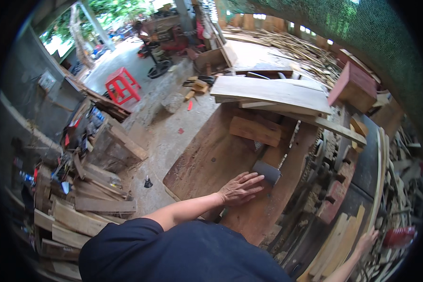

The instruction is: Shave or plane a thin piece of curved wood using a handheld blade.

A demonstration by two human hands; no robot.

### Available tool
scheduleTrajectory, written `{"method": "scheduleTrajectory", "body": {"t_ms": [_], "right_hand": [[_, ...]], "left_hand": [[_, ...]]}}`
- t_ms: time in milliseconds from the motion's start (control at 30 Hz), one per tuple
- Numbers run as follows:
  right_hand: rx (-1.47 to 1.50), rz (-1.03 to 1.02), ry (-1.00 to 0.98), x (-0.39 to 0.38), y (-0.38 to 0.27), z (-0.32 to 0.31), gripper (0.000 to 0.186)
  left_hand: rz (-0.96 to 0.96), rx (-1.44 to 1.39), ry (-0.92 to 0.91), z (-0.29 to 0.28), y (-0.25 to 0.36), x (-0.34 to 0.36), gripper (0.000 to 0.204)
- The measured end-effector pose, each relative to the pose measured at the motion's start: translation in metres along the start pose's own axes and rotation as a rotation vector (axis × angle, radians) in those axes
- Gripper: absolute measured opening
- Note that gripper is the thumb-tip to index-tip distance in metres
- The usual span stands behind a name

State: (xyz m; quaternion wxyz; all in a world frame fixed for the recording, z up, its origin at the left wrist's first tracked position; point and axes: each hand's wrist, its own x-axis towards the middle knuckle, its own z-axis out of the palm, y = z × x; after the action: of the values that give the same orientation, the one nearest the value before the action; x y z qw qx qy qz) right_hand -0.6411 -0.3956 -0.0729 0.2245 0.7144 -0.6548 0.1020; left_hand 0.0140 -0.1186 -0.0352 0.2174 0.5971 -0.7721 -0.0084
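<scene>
My left hand (239, 188) lies flat, fingers spread, on a broad reddish-brown wooden board (207, 160) on the workbench. Its fingertips touch a small grey metal block (267, 172) that sits on the board. My right hand (367, 240) reaches out low at the right, by the end of some pale wood strips (336, 244) and close to a red object (399, 236); whether it grips anything cannot be told. A short thick wood block (254, 130) rests further up the board.
Pale planks (272, 91) lie stacked across the far end of the bench, with a reddish wooden box (355, 84) beside them. Offcuts are piled at the left (84, 202). A red plastic stool (121, 85) stands on the concrete floor. Scrap wood heaps at the right (404, 160).
</scene>
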Motion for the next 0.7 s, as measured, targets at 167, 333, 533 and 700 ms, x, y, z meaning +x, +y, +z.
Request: {"method": "scheduleTrajectory", "body": {"t_ms": [167, 333, 533, 700], "right_hand": [[0.148, -0.095, 0.073, 0.014, -0.089, -0.161, 0.048], [0.561, -0.272, 0.012, -0.023, -0.221, -0.286, 0.044], [0.628, -0.680, -0.079, -0.092, -0.349, -0.314, 0.046], [0.680, -0.994, -0.084, -0.137, -0.402, -0.289, 0.044]], "left_hand": [[0.012, 0.014, 0.051, -0.003, -0.002, -0.007, 0.041], [0.114, 0.013, 0.171, -0.004, -0.005, -0.017, 0.052], [0.200, -0.036, 0.298, -0.053, 0.021, -0.071, 0.037], [-0.008, 0.072, 0.141, -0.103, 0.010, -0.129, 0.049]]}}
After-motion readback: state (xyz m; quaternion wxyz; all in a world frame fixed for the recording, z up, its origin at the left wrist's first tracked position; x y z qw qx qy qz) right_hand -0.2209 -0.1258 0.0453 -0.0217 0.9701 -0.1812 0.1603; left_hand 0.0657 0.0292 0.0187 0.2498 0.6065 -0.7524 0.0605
